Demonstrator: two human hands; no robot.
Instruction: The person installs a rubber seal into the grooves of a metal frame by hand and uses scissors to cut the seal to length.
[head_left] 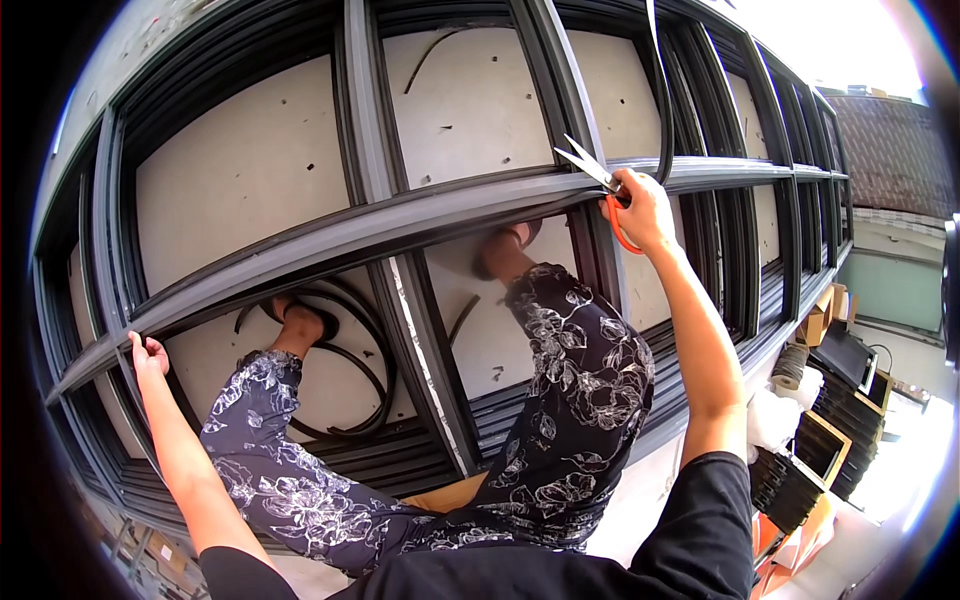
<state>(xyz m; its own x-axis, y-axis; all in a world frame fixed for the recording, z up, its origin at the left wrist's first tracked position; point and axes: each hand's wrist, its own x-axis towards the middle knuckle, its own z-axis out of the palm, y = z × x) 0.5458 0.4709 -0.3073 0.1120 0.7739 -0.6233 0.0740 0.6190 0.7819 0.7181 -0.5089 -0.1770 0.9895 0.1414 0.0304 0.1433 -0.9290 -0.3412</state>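
My right hand (642, 210) grips a pair of scissors (590, 165) with orange handles, their blades parted above the long middle rail of a dark grey metal frame (420, 212). A black rubber strip (663, 95) comes down from the top of the view and meets the rail beside this hand. Far to the left, my left hand (150, 356) has its fingers curled and its thumb against the same rail, near a crossbar joint. Whatever those fingers pinch, if anything, is too small to make out.
Several similar frames lie stacked beneath, and my feet stand inside their openings. Coiled black strip (385, 380) lies on the floor by my left foot. At right are a spool of cord (790, 366), cardboard boxes (818, 318) and dark crates (825, 445).
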